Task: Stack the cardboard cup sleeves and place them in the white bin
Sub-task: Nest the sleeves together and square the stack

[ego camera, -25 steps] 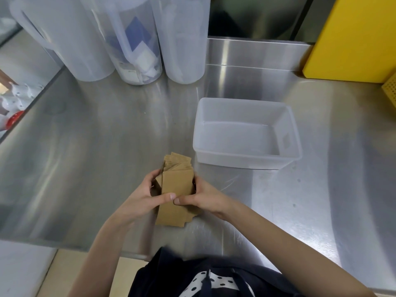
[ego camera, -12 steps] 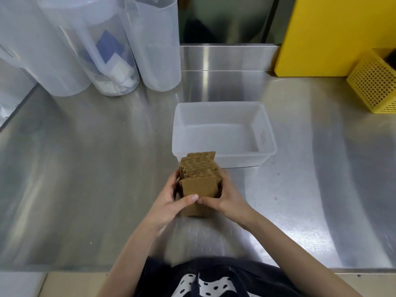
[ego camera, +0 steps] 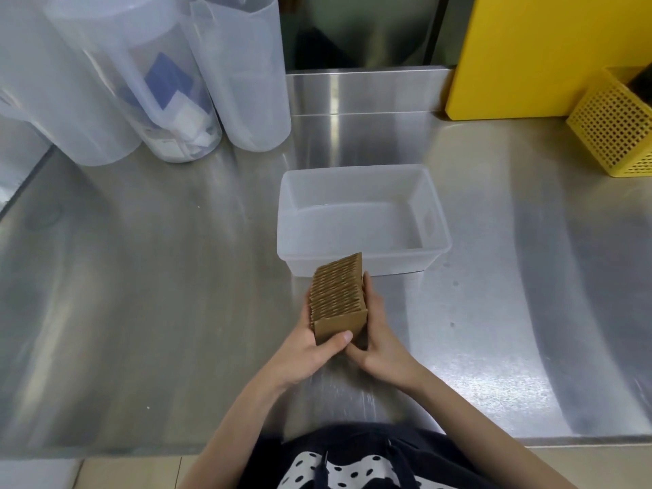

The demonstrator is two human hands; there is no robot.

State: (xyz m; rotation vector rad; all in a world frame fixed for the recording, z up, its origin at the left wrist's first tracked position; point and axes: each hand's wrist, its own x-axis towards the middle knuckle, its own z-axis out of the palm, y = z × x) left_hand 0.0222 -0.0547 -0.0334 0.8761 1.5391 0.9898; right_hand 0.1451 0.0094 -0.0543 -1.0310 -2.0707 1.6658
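A stack of brown cardboard cup sleeves [ego camera: 338, 298] stands on edge on the steel counter, squeezed between both hands. My left hand [ego camera: 307, 351] presses its left side, thumb across the front sleeve. My right hand [ego camera: 379, 342] presses the right side, fingers along the stack. The far end of the stack overlaps the near rim of the white bin [ego camera: 360, 252] in this view. That bin holds nothing and lies just beyond the stack.
Three translucent plastic pitchers [ego camera: 148, 82] stand at the back left, one holding paper packets. A yellow board [ego camera: 550, 54] leans at the back right beside a yellow perforated basket [ego camera: 614, 132]. The steel counter [ego camera: 141, 294] ends close to my body.
The loose, fanned sleeves have been squared into a tight upright stack. Both hands carried it forward toward the bin. The view shifted right, bringing the yellow basket into sight.
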